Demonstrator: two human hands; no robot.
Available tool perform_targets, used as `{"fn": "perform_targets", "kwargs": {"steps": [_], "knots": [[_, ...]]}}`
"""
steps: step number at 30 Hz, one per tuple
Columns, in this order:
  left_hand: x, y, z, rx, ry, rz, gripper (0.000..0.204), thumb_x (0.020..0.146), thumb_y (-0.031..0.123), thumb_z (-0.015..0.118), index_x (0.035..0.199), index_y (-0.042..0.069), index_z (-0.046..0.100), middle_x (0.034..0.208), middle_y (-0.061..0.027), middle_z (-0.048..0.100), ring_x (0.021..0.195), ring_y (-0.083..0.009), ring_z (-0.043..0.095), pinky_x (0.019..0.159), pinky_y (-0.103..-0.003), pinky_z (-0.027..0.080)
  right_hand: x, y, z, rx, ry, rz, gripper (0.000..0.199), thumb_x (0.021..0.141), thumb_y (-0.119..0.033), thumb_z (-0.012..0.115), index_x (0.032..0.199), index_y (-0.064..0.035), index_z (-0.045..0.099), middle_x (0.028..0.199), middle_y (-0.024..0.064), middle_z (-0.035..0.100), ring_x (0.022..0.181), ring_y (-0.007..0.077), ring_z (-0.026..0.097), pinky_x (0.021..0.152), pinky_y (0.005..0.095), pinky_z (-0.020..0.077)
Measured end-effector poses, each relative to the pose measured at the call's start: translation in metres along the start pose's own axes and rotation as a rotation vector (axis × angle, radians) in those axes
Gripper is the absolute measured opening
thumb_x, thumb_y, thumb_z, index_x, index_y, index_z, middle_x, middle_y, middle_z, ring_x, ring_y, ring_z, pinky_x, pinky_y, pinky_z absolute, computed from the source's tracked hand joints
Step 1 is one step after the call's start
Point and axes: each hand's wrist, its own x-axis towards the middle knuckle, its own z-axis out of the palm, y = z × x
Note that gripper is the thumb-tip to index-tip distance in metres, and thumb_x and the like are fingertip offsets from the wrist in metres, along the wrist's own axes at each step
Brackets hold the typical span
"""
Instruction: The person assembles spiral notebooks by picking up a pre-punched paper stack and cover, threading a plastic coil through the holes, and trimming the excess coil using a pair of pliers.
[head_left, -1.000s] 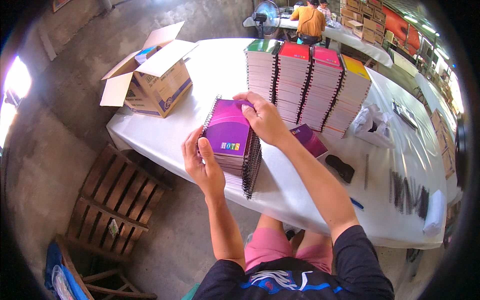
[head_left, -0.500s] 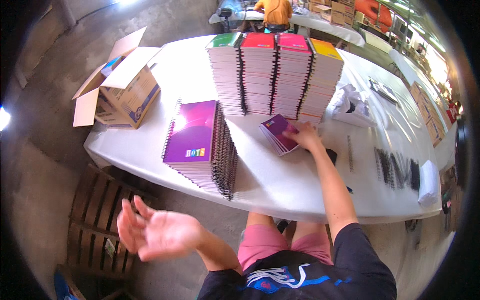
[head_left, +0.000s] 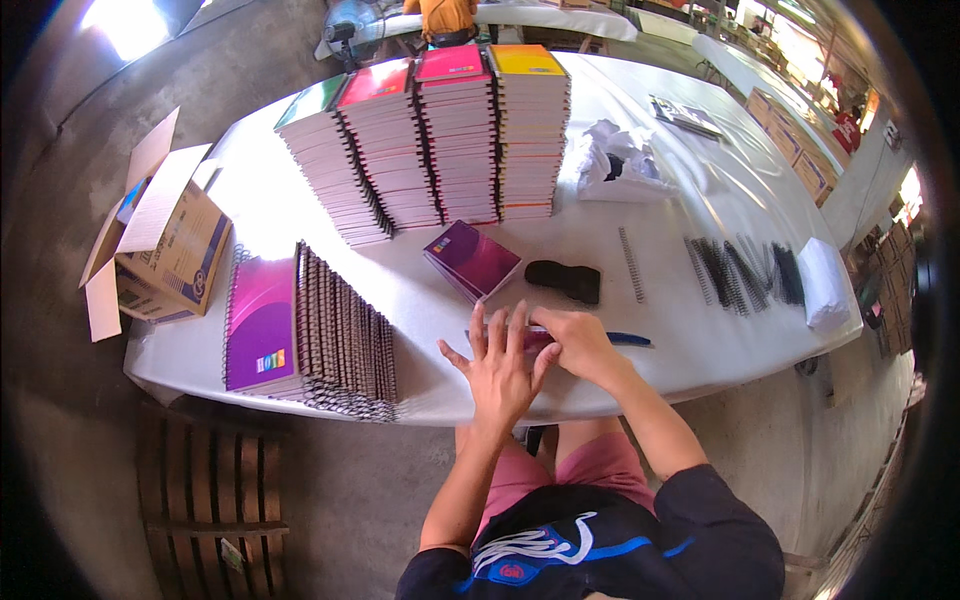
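The left hand (head_left: 500, 378) splays over a purple notebook (head_left: 537, 342) at the table's near edge (head_left: 585, 398); whether the right hand (head_left: 578, 342) grips, I can't tell.

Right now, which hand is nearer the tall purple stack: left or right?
Left. The left hand is to the right of the tall purple stack, not touching it; the right hand is farther right.

Purple item (head_left: 537, 341) mostly hidden by fingers (head_left: 497, 333); bkgd person (head_left: 447, 16) top-cropped.
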Motion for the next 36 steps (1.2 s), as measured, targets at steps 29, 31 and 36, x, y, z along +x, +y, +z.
{"fn": "perform_targets", "kwargs": {"steps": [29, 31, 36], "knots": [[-0.002, -0.012, 0.029, -0.099, 0.311, -0.007, 0.041, 0.056, 0.052, 0.072, 0.073, 0.018, 0.057, 0.084, -0.003, 0.049, 0.098, -0.0267, 0.044, 0.092, -0.058, 0.021, -0.02, 0.003, -0.032, 0.432, 0.181, -0.012, 0.022, 0.077, -0.004, 0.07, 0.098, -0.0089, 0.07, 0.083, 0.0064, 0.06, 0.074, 0.0183, 0.057, 0.065, 0.0284, 0.0458], [-0.002, -0.014, 0.029, -0.081, 0.304, 0.007, 0.042, 0.055, 0.053, 0.072, 0.073, 0.018, 0.057, 0.085, -0.003, 0.048, 0.098, -0.027, 0.044, 0.091, -0.056, 0.022, -0.019, 0.002, -0.032, 0.417, 0.148, -0.043, 0.021, 0.077, -0.003, 0.069, 0.098, -0.0076, 0.07, 0.084, 0.0064, 0.061, 0.075, 0.0183, 0.058, 0.066, 0.0275, 0.0461], [-0.003, -0.019, 0.028, -0.056, 0.281, 0.043, 0.048, 0.058, 0.061, 0.071, 0.074, 0.018, 0.058, 0.086, -0.003, 0.047, 0.096, -0.0271, 0.044, 0.088, -0.052, 0.025, -0.02, 0.008, -0.033, 0.564, 0.034, -0.01, 0.018, 0.078, -0.002, 0.068, 0.096, -0.0043, 0.069, 0.087, 0.008, 0.064, 0.078, 0.0192, 0.061, 0.071, 0.0271, 0.0479]]}}
